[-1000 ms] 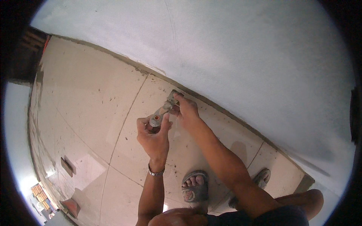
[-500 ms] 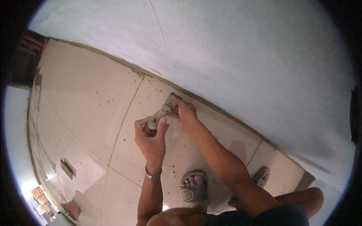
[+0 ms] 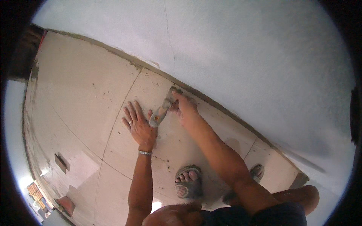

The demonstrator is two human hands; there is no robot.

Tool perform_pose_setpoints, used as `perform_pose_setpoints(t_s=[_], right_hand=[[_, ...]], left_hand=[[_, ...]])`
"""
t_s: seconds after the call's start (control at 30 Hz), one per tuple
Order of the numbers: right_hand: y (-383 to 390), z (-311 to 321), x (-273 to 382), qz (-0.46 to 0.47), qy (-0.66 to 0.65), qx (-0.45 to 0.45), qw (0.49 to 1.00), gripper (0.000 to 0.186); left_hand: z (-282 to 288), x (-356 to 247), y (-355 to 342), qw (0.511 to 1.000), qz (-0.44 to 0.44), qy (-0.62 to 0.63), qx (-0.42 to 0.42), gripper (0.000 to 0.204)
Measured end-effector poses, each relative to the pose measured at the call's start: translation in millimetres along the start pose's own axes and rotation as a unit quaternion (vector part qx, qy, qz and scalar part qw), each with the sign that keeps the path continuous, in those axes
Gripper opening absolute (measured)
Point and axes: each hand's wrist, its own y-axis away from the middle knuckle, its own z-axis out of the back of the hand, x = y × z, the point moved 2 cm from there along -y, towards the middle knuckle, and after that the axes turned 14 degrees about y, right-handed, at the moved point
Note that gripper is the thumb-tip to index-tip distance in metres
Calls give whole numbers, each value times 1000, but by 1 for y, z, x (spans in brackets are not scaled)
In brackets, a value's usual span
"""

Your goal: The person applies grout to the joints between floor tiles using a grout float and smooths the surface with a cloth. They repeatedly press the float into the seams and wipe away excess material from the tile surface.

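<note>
Right hand grips a putty knife at the tile-wall joint; left hand lies open, flat on the floor tile.

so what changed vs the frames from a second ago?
The left hand let go of the scraper and now lies flat, fingers spread, on the floor tile. Earlier it was raised, gripping the tool's handle end. The right hand moved slightly toward the wall and presses the blade end near the joint. Unchanged: right hand on the scraper, the sandalled feet, the crouch.
</note>
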Motion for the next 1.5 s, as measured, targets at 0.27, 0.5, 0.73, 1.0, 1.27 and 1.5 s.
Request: perform_pose_setpoints(t_s=[0.27, 0.5, 0.73, 1.0, 1.27, 1.5], right_hand=[[-19, 16, 3, 28, 66, -4, 997, 20], [0, 3, 3, -12, 53, 6, 998, 22], [-1, 0, 2, 8, 73, -7, 997, 25], [-10, 0, -1, 11, 68, -12, 998, 22], [0, 10, -8, -6, 65, -3, 998, 26], [0, 32, 5, 8, 67, -41, 997, 25]], left_hand=[[-7, -5, -2, 999, 10, -35, 17, 74], [3, 0, -3, 999, 31, -16, 26, 74], [-3, 2, -1, 999, 26, -26, 21, 73], [1, 0, -2, 1000, 19, -12, 12, 72], [-2, 4, 1, 1000, 0, -6, 4, 70], [-20, -13, -9, 990, -125, -41, 51, 63]])
